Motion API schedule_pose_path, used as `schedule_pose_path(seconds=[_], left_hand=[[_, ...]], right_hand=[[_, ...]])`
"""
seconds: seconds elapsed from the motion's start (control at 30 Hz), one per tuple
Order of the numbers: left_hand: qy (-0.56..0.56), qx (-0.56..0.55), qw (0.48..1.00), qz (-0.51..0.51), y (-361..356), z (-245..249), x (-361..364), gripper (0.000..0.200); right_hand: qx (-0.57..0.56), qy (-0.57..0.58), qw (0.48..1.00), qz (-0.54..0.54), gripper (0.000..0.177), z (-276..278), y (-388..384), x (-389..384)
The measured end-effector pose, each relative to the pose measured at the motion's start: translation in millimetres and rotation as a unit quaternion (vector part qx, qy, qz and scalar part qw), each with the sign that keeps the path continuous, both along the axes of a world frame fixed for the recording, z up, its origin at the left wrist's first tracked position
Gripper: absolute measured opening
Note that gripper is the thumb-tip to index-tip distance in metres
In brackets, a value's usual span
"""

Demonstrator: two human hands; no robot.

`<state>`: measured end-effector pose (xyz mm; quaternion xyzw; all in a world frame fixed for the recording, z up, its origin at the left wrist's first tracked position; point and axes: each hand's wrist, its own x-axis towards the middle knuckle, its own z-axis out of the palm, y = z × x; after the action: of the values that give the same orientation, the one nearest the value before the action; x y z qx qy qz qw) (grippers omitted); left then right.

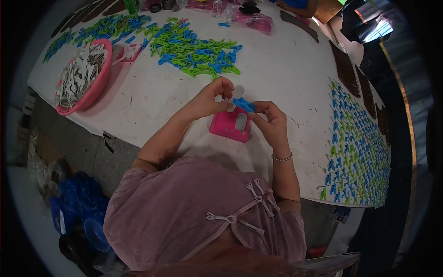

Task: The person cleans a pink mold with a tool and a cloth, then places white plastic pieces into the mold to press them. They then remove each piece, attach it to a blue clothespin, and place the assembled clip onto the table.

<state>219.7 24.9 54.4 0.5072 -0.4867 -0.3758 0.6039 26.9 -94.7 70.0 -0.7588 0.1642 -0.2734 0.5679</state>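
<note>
My right hand point(272, 122) pinches a blue clothespin point(243, 105) by its right end, above a pink box point(226, 124). Facing it, my left hand point(214, 97) has its thumb and fingers curled together around a thin whitish piece point(231, 107), right at the clothespin's left end. Another pale, rounded piece point(238, 90) shows just beyond my left fingertips. The pink box rests on the white table under both hands, a light grey rectangle on its top.
A pink basket point(107, 69) full of white pieces leans at the table's left edge. Loose green and blue clothespins point(194, 51) lie in a heap ahead. Rows of clothespins point(355, 152) cover the right side. Pink bagged packs point(254, 21) lie at the back, near another person's arm point(295, 8).
</note>
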Motion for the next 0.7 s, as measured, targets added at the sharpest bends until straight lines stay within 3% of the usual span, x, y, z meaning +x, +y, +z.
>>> schedule_pose_path(seconds=[0.2, 0.27, 0.33, 0.4, 0.47, 0.5, 0.57, 0.6, 0.67, 0.7], left_hand=[[0.002, 0.015, 1.0, -0.022, 0, -4, 1, 0.046], [0.011, 0.018, 1.0, 0.001, -1, -9, 2, 0.05], [0.001, -0.011, 1.0, 0.015, -6, -11, 5, 0.051], [0.06, 0.002, 0.992, 0.112, -13, -20, 12, 0.046], [0.008, 0.004, 0.968, 0.251, -28, -51, 33, 0.034], [0.006, -0.001, 0.97, 0.243, -32, -69, 41, 0.034], [-0.1, -0.014, 0.929, 0.357, -34, -93, 53, 0.022], [-0.102, -0.02, 0.929, 0.356, -35, -93, 53, 0.022], [-0.124, 0.004, 0.922, 0.367, -40, -92, 51, 0.014], [-0.126, 0.0, 0.921, 0.368, -42, -91, 49, 0.014]], right_hand=[[-0.003, 0.014, 1.0, -0.012, 0.028, 3, 2, 1], [-0.025, 0.064, 0.998, -0.007, 0.022, 10, 2, 0], [0.002, 0.03, 0.999, -0.042, 0.018, 10, -7, 0], [0.027, -0.009, 0.998, -0.059, 0.015, 11, -40, -9], [-0.01, 0.031, 0.993, -0.112, 0.015, 8, -88, -18], [-0.014, 0.027, 0.992, -0.121, 0.015, 3, -113, -23], [0.081, 0.016, 0.967, -0.241, 0.022, -12, -164, -32], [0.078, 0.011, 0.967, -0.242, 0.022, -21, -188, -37], [0.24, -0.013, 0.909, -0.341, 0.02, -41, -236, -48], [0.238, -0.017, 0.91, -0.339, 0.02, -49, -258, -49]])
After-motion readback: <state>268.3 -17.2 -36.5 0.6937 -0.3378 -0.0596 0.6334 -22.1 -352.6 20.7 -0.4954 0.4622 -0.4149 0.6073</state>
